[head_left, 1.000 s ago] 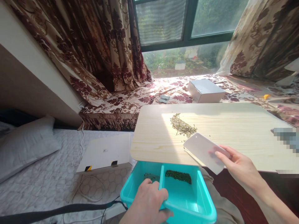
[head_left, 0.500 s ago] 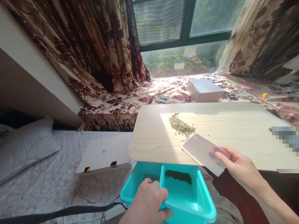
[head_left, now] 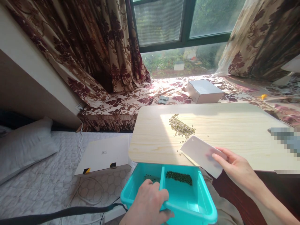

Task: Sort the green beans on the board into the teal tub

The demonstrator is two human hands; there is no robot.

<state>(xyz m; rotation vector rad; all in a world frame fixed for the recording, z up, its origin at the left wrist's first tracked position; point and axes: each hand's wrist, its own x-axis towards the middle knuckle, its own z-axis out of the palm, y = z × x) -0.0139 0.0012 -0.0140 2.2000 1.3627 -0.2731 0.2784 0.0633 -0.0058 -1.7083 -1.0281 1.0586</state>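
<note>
Scraper [head_left: 200, 156] looks thin, light, prob. a bit bendy; I see R hand [head_left: 236, 162] pinching its right end, a good hold IMO, at near edge of table [head_left: 234, 131]. L hand [head_left: 148, 200], half-curled, grips near rim of teal bin [head_left: 208, 197].

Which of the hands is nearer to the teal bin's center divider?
Left. The left hand is at the near end of the center divider; the right hand is farther off, past the teal bin's right side, holding a white scraper.
</note>
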